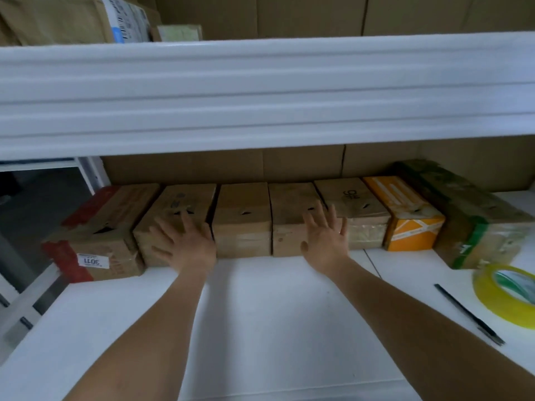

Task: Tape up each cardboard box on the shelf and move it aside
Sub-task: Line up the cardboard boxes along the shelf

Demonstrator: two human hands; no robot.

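left hand (185,244): fingers (157,231) spread flat, gripping nothing; I see them over the front top of the second box (176,218) from the left, likely touching, contact unclear through blur.
right hand (325,238): fingers (333,214) straight and splayed, empty; over the front of the fourth box (295,215), fingertips reaching toward the fifth box (351,209), marked in pen.
between the hands: third box (243,218), plain brown, just inside both thumbs, untouched.
row: seven boxes side by side at the back of the shelf (260,314); red-taped box (95,235) outside my left fingers; orange box (405,212) and green-taped box (474,218) beyond my right fingers.
tape roll (505,293): yellow-green, lying on the shelf well to the right of my right fingers, nearer me than the boxes.
dark stick (469,314): thin, maybe a pen or blade, just beside the roll; cannot tell which.
step: I judge this as reaching in to take a box out of the row; no taping under way, roll not in hand.
next: close both hands on one box's sides, draw it forward onto the bare shelf, then fetch the roll with the right hand.
watch: boxes packed tight, neighbours may drag along.
above: upper shelf beam (260,94) overhangs, little headroom to lift.
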